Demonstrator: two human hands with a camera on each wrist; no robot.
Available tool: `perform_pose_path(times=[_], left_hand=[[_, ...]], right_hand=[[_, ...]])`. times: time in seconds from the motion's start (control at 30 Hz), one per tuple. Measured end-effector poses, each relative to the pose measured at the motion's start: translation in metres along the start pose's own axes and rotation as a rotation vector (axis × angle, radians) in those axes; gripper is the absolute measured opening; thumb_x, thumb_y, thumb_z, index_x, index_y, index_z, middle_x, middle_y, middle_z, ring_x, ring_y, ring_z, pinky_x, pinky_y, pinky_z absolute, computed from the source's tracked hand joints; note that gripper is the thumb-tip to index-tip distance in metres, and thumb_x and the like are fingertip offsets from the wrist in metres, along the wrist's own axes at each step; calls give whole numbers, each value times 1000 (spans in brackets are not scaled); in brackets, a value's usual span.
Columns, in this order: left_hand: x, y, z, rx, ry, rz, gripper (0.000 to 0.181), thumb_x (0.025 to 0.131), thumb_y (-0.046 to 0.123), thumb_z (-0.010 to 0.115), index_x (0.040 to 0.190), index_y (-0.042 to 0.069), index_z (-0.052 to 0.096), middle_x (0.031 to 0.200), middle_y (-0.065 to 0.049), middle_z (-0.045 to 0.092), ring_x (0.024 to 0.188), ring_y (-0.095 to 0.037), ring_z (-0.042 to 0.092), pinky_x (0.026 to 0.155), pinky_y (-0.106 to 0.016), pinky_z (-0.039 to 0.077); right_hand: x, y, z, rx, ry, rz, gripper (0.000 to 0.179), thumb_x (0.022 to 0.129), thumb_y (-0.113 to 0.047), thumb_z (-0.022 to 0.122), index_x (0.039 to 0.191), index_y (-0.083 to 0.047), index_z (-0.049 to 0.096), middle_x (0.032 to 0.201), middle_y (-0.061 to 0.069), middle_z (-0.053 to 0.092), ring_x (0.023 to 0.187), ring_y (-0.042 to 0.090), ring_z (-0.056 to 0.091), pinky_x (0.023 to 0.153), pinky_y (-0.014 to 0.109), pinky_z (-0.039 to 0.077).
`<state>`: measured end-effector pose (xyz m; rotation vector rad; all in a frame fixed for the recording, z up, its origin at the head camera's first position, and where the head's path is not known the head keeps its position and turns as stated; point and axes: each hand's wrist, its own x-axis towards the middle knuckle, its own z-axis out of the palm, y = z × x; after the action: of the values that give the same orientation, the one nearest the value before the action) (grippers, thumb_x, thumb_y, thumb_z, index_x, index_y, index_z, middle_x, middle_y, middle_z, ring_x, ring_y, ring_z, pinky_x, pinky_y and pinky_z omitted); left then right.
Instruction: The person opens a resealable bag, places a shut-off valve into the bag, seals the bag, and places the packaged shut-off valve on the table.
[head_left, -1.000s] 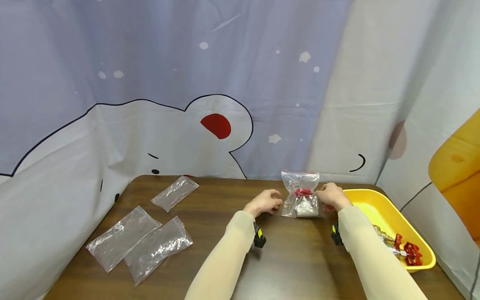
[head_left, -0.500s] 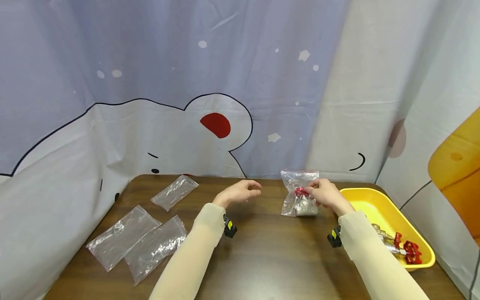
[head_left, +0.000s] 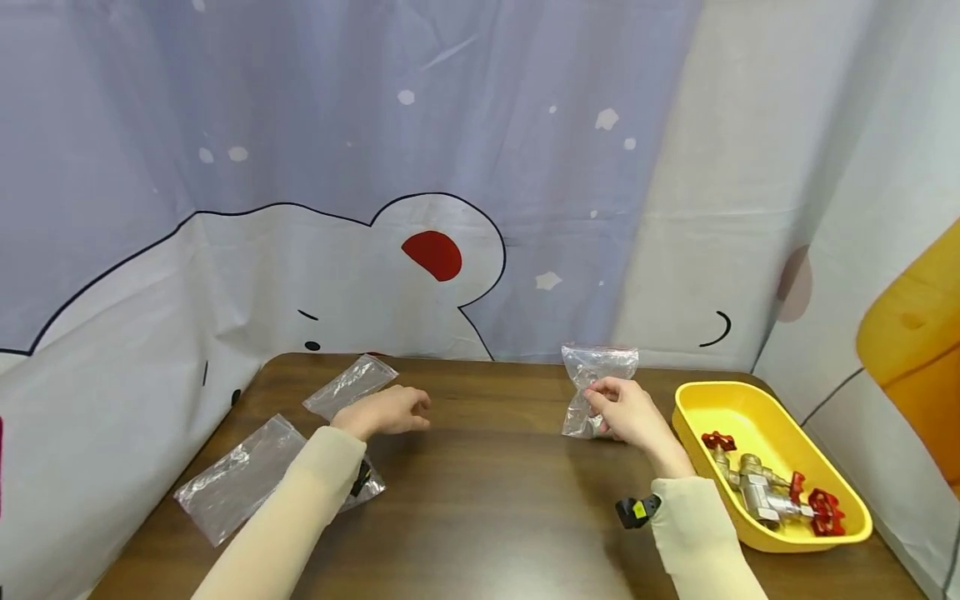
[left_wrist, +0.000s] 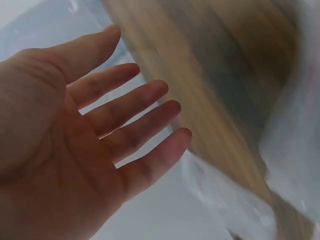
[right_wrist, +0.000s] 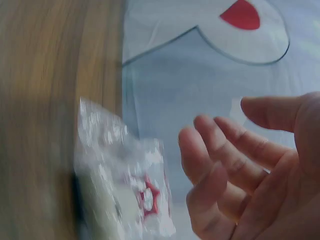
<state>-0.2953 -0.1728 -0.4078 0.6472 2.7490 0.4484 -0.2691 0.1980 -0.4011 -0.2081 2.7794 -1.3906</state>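
Observation:
A clear zip bag [head_left: 600, 364] stands at the back of the table, right of the middle. In the right wrist view a valve with a red handwheel [right_wrist: 149, 198] shows inside this bag. My right hand [head_left: 628, 414], holding nothing, overlaps the bag in the head view; its loosely bent fingers are apart from the plastic in the right wrist view. My left hand [head_left: 384, 411] hovers over the left side of the table, its spread fingers [left_wrist: 132, 112] without anything in them. Just behind it lies a small flat clear bag [head_left: 351, 385], partly covered by the hand.
Another flat clear bag [head_left: 242, 477] lies at the left, and a third bag [head_left: 369, 490] is mostly hidden under the left forearm. At the right edge stands a yellow tray [head_left: 738, 392] with red-handled metal valves [head_left: 765, 498]. A patterned curtain [head_left: 450, 125] hangs behind the table.
My left hand has moved from beside the standing bag to the flat bags on the left. The right hand has come from the bag's right side to in front of it; the bag stays put.

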Motion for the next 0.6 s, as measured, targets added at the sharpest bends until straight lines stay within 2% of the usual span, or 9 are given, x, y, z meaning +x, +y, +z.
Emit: perform_pose_path(times=[0.2, 0.4, 0.53, 0.6], left_hand=[[-30, -27, -8, -43, -50, -96, 50, 87, 24, 75, 128, 1, 58, 123, -15, 62, 113, -34, 58, 94, -50, 45], [-54, -50, -7, -24, -61, -141, 57, 82, 26, 79, 128, -2, 58, 124, -19, 61, 117, -39, 54, 96, -55, 42], [-64, -60, -5, -38, -61, -169, 56, 78, 25, 82, 122, -3, 60, 117, -19, 63, 110, -38, 58, 93, -54, 44], [-65, -62, -4, -38, -47, -160, 59, 76, 22, 83, 123, -4, 58, 117, -20, 63, 110, -39, 58, 93, -54, 44]], right_hand=[[-11, -14, 33, 18, -1, -33, 18, 96, -15, 60, 103, 1, 66, 74, 5, 66, 55, 23, 62, 52, 31, 47], [-16, -32, 59, 10, 6, -54, 12, 94, -15, 63, 99, -5, 67, 70, 1, 61, 55, 24, 62, 52, 31, 46], [-15, -44, 72, 30, -8, -85, 11, 94, -15, 64, 97, -6, 68, 69, -1, 62, 55, 24, 62, 52, 31, 47], [-15, -48, 77, 41, -8, -94, 10, 94, -15, 64, 97, -7, 68, 69, -1, 63, 55, 24, 63, 52, 31, 47]])
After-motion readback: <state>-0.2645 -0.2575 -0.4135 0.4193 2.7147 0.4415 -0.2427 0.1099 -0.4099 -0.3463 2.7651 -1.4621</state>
